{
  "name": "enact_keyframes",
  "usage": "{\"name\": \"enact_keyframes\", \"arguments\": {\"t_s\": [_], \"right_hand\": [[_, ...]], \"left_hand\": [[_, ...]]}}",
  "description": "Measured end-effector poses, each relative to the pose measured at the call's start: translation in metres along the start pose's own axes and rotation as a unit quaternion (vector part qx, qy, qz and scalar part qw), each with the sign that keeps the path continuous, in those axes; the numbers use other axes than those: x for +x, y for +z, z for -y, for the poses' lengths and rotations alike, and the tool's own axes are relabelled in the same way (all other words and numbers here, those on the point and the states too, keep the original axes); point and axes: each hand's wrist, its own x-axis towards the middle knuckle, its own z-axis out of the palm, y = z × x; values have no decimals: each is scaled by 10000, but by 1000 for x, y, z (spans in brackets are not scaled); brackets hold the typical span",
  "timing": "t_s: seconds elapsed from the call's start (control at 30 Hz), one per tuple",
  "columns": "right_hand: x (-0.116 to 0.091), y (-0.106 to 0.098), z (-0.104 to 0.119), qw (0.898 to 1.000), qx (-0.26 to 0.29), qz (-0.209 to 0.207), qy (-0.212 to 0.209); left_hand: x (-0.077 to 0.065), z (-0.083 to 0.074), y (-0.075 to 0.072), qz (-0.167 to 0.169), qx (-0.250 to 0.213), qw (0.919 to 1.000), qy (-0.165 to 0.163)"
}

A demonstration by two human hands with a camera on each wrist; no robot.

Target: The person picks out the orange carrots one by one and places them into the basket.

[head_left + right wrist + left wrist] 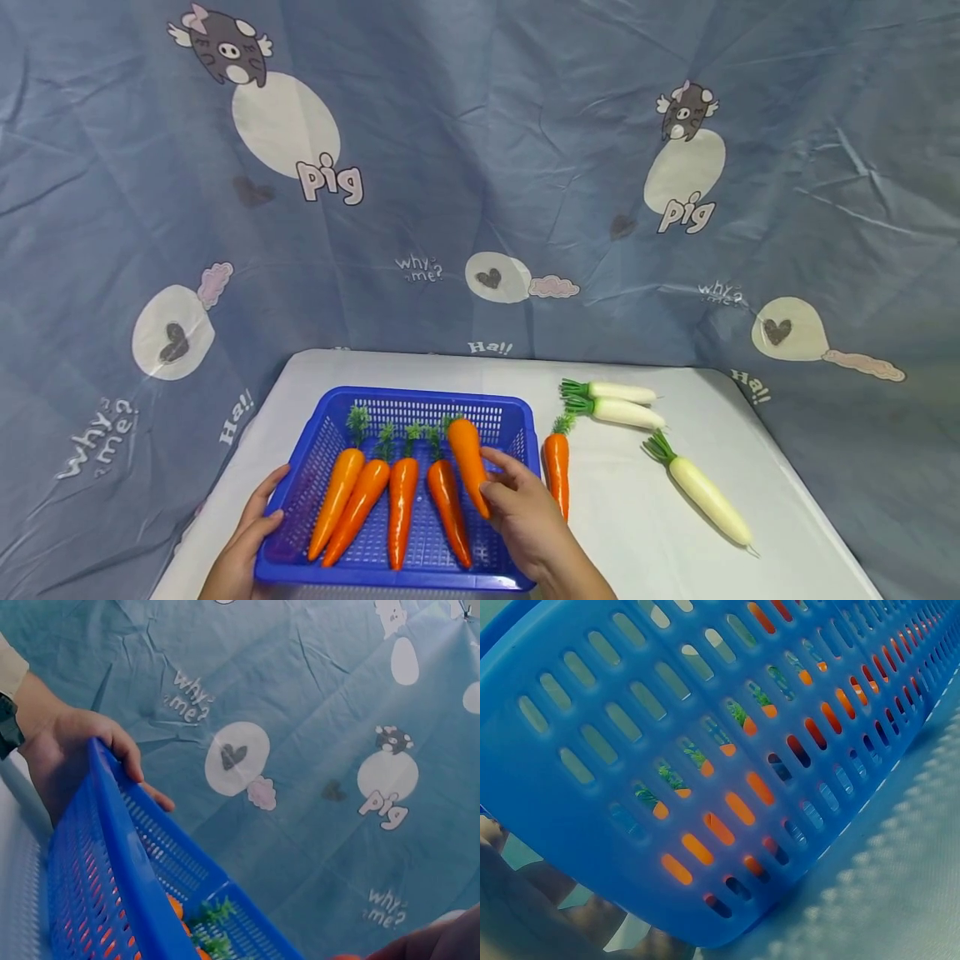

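Observation:
A blue plastic basket (393,581) with slotted walls stands on the white table, and several orange carrots (403,508) with green tops lie side by side in it. My left hand (243,542) grips the basket's left rim; the right wrist view shows that hand (90,746) curled over the edge. Over the basket's right part, my right hand (528,517) holds another carrot (467,454) near its narrow lower end, its leafy top pointing away. Just outside the right wall lies one more carrot (557,467).
Two white radishes (622,412) with green stems lie together at the back right of the table (622,500). A third radish (708,500) lies slanted nearer the right edge. A blue-grey printed cloth (450,167) hangs behind and at both sides.

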Motion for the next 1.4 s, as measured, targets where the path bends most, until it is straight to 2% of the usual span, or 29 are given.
{"name": "enact_keyframes", "arguments": {"t_s": [0.23, 0.47, 0.63, 0.87, 1.4], "right_hand": [[5, 5, -6, 9989, -380, -280, 45], [9, 9, -10, 9976, -546, -422, -9], [11, 11, -12, 9966, -649, -512, 57], [13, 11, -13, 9975, -537, -384, 248], [14, 9, -14, 9986, -371, -191, 331]], "left_hand": [[0, 1, -2, -3, -41, 10000, -82], [-1, 1, -4, 220, -147, 9996, 38], [0, 1, -4, 87, -41, 9999, -96], [0, 2, -4, 191, -92, 9998, 47], [1, 2, -4, 185, -25, 9998, 33]]}}
